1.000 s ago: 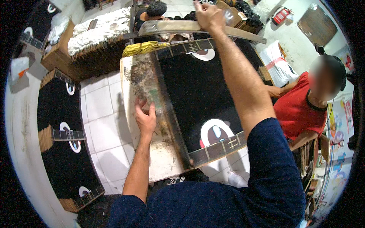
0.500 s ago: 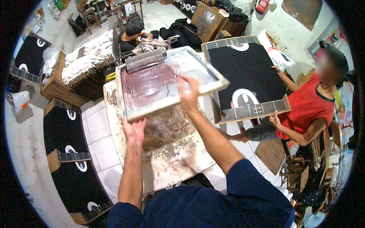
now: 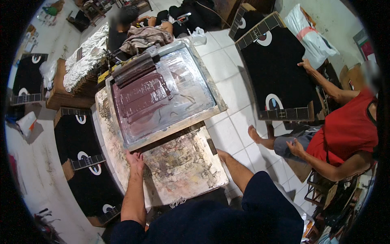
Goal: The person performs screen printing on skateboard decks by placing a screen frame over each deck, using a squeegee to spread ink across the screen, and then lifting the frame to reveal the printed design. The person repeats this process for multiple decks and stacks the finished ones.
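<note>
A wooden-framed printing screen (image 3: 170,135) with reddish-brown ink lies over the back part of a stained, paint-crusted table (image 3: 183,171). A wide squeegee (image 3: 132,69) rests along the screen's far side. My left hand (image 3: 135,160) is at the frame's near-left corner, fingertips against its edge and spread apart. My right hand (image 3: 221,156) is by the table's right edge, its fingers hidden.
Right, a co-worker (image 3: 341,130) in red has a hand on a black printed panel board (image 3: 276,69). Black panels (image 3: 79,140) line the left wall. Stacked white material (image 3: 85,53) and another person (image 3: 122,34) are behind. A white sack (image 3: 310,38) leans right.
The screen, carried in half a second ago, now lies lower over the table. My right hand has moved from it down to the right. The black board has moved from the table to the co-worker's side.
</note>
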A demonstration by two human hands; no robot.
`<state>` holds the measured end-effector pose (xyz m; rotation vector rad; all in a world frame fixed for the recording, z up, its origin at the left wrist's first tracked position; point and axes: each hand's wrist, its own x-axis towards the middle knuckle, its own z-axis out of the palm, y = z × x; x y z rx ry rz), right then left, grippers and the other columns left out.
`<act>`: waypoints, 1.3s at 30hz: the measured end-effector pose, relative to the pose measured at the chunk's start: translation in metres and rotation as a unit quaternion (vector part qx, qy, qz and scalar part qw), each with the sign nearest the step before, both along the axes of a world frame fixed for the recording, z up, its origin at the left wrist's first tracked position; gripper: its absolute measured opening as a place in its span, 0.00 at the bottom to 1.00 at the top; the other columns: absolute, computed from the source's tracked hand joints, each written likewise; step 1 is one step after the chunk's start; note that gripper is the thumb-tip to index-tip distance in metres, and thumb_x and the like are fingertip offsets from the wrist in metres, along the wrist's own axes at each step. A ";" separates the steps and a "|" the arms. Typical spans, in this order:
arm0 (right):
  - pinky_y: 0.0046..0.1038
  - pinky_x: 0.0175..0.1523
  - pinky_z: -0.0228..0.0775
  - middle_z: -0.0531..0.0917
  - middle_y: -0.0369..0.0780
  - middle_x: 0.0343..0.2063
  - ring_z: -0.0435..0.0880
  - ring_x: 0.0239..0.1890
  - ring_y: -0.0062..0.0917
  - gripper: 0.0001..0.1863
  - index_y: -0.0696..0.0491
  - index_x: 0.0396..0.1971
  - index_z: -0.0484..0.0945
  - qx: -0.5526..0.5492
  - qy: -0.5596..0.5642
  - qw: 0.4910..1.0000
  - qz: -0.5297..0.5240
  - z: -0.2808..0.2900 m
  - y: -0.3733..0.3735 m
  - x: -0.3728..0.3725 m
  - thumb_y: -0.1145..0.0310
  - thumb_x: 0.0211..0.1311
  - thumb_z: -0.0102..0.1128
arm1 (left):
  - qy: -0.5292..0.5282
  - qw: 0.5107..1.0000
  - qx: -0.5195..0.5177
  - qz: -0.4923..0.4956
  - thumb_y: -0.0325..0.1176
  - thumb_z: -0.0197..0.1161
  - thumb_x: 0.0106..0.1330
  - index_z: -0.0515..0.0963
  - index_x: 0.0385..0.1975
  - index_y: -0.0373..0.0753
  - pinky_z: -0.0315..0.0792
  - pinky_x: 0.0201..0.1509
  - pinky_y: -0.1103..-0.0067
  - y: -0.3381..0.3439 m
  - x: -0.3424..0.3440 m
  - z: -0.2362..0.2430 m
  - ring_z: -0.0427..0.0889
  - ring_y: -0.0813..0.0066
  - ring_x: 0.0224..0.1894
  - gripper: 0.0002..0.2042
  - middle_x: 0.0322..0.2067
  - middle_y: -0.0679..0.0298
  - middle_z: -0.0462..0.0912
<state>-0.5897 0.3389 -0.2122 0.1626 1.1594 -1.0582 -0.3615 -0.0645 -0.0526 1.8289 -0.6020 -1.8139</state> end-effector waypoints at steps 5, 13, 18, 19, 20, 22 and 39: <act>0.34 0.36 0.67 0.83 0.38 0.34 0.76 0.29 0.25 0.26 0.48 0.54 0.79 0.138 -0.097 0.972 -0.161 -0.028 -0.018 -0.010 0.47 0.63 0.63 | 0.004 1.000 0.001 0.017 0.71 0.41 0.73 0.71 0.65 0.49 0.60 0.62 0.73 0.000 -0.006 0.016 0.75 0.69 0.55 0.36 0.59 0.64 0.79; 0.30 0.33 0.68 0.82 0.38 0.27 0.79 0.24 0.28 0.14 0.51 0.33 0.80 0.130 0.037 0.853 -0.503 0.024 -0.014 -0.048 0.54 0.69 0.60 | 0.017 1.000 -0.018 -0.005 0.70 0.41 0.74 0.70 0.65 0.47 0.60 0.62 0.74 0.001 0.006 0.013 0.74 0.68 0.53 0.35 0.56 0.64 0.79; 0.30 0.40 0.76 0.84 0.39 0.26 0.83 0.29 0.27 0.22 0.58 0.38 0.81 -0.024 0.172 0.804 -0.569 0.091 0.003 -0.154 0.50 0.75 0.58 | 0.032 0.999 -0.041 0.000 0.65 0.42 0.77 0.71 0.62 0.44 0.62 0.63 0.70 0.005 0.007 -0.005 0.71 0.66 0.53 0.31 0.56 0.63 0.76; 0.30 0.39 0.76 0.84 0.39 0.27 0.83 0.29 0.27 0.24 0.59 0.42 0.80 -0.052 0.181 0.807 -0.559 0.113 0.008 -0.182 0.47 0.74 0.58 | 0.032 0.998 -0.047 0.001 0.64 0.43 0.77 0.71 0.61 0.44 0.63 0.63 0.69 0.005 0.006 -0.008 0.71 0.66 0.52 0.30 0.55 0.63 0.75; 0.30 0.38 0.76 0.84 0.40 0.28 0.83 0.29 0.28 0.27 0.59 0.45 0.79 -0.037 0.179 0.804 -0.565 0.138 0.010 -0.201 0.45 0.74 0.57 | 0.027 0.998 -0.054 0.008 0.63 0.44 0.77 0.71 0.60 0.43 0.63 0.63 0.69 0.006 0.006 -0.009 0.71 0.65 0.52 0.29 0.55 0.62 0.75; 0.30 0.38 0.79 0.85 0.42 0.33 0.83 0.28 0.25 0.33 0.58 0.54 0.73 0.006 0.249 0.780 -0.573 0.193 0.015 -0.216 0.40 0.72 0.58 | 0.035 0.998 -0.042 0.003 0.61 0.45 0.77 0.73 0.58 0.45 0.64 0.58 0.68 0.008 0.005 -0.011 0.72 0.65 0.50 0.27 0.51 0.63 0.76; 0.32 0.49 0.75 0.87 0.44 0.36 0.84 0.40 0.31 0.27 0.60 0.44 0.82 0.157 0.639 0.752 0.041 0.216 -0.168 0.051 0.51 0.59 0.76 | 0.296 0.948 0.091 -0.079 0.70 0.54 0.69 0.73 0.60 0.46 0.68 0.40 0.75 0.011 -0.005 0.017 0.79 0.74 0.36 0.34 0.43 0.67 0.79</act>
